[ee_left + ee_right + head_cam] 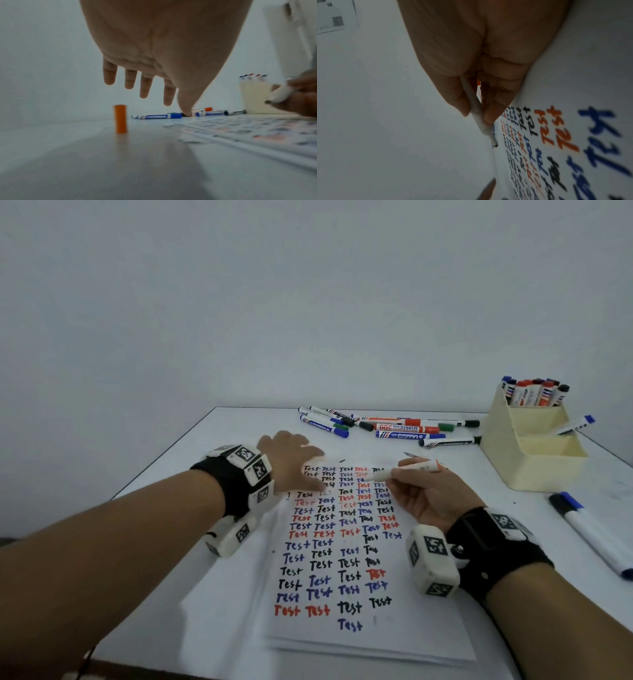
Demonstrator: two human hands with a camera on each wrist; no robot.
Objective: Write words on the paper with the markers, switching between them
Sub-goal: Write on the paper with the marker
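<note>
A white paper (342,638) covered with "Test" in black, blue and red lies in the middle of the table. My right hand (411,491) pinches an uncapped white marker with an orange end (416,468), tip pointing left just above the upper rows. In the right wrist view, thumb and fingers hold the marker (476,111) over the paper (573,125). My left hand (294,455) is at the paper's top left corner, fingers straight and spread, holding nothing. An orange cap (120,119) stands upright on the table below the left hand's fingers (145,86).
Several loose markers (387,428) lie along the table's back edge. A beige holder (531,446) with more markers stands at the back right. A blue-capped marker (592,535) lies at the right. The table (222,611) ends close on the left.
</note>
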